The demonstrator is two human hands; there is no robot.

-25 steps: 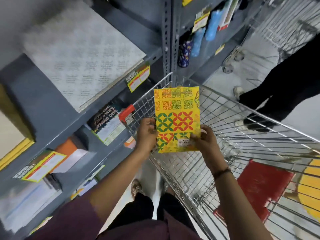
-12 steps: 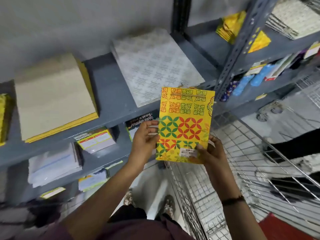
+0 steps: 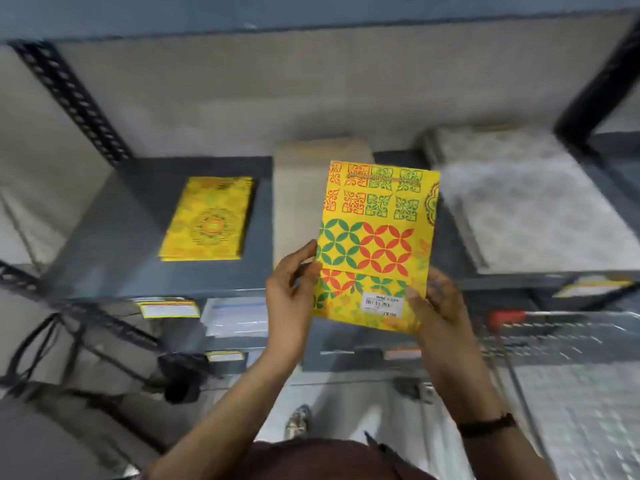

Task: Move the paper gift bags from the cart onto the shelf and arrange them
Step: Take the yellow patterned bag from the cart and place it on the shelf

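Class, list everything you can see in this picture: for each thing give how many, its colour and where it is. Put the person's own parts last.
Held gift bag: one, yellow with red and green patterns, in front of the shelf, in both hands.
Stack of gift bags: one stack, yellow, lying flat on the shelf, left.
Beige stack: one, behind the held bag.
Grey patterned stack: one, shelf, right.
Shelf: grey metal.
Cart: one, wire, lower right.
Left hand: grips the bag's left edge.
Right hand: grips its lower right corner.
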